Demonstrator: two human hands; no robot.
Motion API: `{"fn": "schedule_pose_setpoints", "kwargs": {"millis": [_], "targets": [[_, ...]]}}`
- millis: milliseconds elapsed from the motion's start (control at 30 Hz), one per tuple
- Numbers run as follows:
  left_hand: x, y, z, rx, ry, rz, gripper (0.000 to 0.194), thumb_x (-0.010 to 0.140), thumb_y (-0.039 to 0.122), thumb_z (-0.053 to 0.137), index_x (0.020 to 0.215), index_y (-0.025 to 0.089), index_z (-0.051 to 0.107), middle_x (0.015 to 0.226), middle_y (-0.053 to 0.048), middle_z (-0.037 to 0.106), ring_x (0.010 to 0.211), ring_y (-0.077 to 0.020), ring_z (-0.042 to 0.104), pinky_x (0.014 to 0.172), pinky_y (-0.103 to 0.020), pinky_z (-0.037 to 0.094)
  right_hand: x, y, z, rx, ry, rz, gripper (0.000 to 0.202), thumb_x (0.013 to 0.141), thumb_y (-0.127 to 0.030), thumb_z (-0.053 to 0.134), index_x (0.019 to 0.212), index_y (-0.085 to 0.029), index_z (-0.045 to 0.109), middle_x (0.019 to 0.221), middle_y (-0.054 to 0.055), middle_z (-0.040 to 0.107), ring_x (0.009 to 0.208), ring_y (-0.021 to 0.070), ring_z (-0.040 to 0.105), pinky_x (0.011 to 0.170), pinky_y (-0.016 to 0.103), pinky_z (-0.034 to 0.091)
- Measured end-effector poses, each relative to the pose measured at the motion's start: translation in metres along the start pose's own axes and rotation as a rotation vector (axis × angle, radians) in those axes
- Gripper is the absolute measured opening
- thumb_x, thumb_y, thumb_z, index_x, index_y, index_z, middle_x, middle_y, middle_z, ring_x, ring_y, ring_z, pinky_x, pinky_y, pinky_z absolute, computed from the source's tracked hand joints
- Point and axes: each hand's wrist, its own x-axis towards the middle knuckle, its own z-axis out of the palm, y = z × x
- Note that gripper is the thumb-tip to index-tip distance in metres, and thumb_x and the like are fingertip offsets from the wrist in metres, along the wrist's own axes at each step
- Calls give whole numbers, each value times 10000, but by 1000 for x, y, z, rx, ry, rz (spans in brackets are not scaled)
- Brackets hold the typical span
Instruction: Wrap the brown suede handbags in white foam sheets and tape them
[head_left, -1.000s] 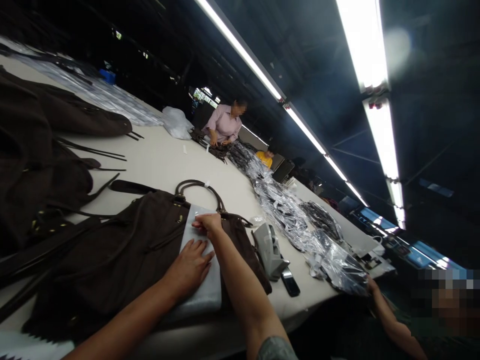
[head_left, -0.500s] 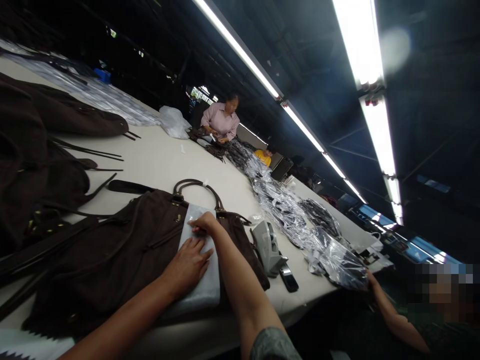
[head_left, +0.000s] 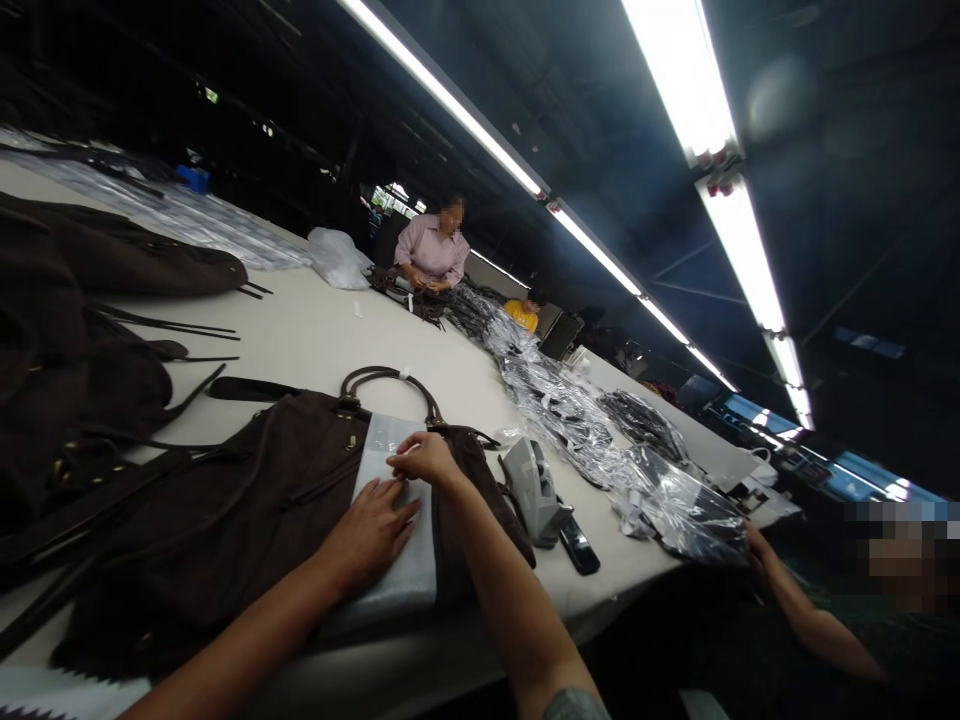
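A brown bag (head_left: 270, 490) lies flat along the near edge of the pale surface (head_left: 300, 325), its arched handles (head_left: 375, 373) pointing toward the far edge. Across the bag runs a whitish sheet (head_left: 418, 570), and both of the person's hands are on it. The left hand (head_left: 371, 530) rests palm down, its fingers slightly apart. Just beyond it, the right hand (head_left: 429, 458) is bent over the sheet, thumb and fingertips drawn close; I can't tell whether they pinch anything.

Just beside the bag, close to the near edge, sit a grey tape dispenser (head_left: 532, 490) and a dark phone (head_left: 579, 542). More brown bags (head_left: 82, 310) heap up at the left end. Clear-wrapped bundles (head_left: 551, 410) line the right side, where a co-worker's hand (head_left: 759, 548) touches the nearest one. Someone in a pink shirt (head_left: 431, 250) works at the far edge.
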Motion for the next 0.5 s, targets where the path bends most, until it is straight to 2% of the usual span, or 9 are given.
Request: {"fn": "schedule_pose_setpoints", "kwargs": {"millis": [67,133,200,267,333,400,500], "targets": [[-1,-2,2,15,4,-1,379,929,295,478,1246,279,684,1365,-158,597,1299,-311,543,1137,-551,393,-29,8,-26,-65,123,-131,111,748,-193,751,758,-169,644,637,0,682,592,132,646,589,222,501],[-3,-5,6,30,6,-6,372,926,302,494,1243,284,689,1385,-163,585,1308,-317,540,1142,-549,395,-64,26,-57,-222,326,-256,63,792,-251,700,809,-193,681,771,19,717,735,169,674,728,286,531],[-7,-8,10,35,14,9,368,933,317,486,1233,279,695,1405,-157,576,1325,-317,528,1142,-533,406,-102,54,-85,-373,523,-267,103,818,-294,658,863,-217,710,896,54,729,904,236,677,872,375,516],[-12,-11,15,33,36,61,381,951,376,455,1232,283,695,1413,-130,580,1327,-297,531,1148,-507,412,-137,89,-102,-407,663,-214,171,833,-341,636,912,-221,730,983,96,725,1035,297,651,963,434,481],[-21,-13,21,46,69,133,425,955,469,426,1245,297,685,1403,-100,596,1320,-285,541,1153,-501,409,-165,122,-103,-278,675,-140,285,831,-418,651,1013,-216,737,1063,121,720,1075,318,650,968,433,495],[-32,-10,27,90,78,191,488,928,549,442,1300,307,645,1420,-86,585,1346,-303,516,1164,-539,380,-183,147,-93,-74,615,-90,481,810,-483,683,1203,-207,691,1203,130,693,1139,314,646,976,406,516],[-46,0,36,168,23,211,708,782,601,613,1395,250,563,1491,-134,503,1408,-389,421,1169,-626,317,-189,160,-75,125,618,-31,809,775,-492,735,1474,-179,477,1400,150,586,1317,319,544,1093,414,452]]}}
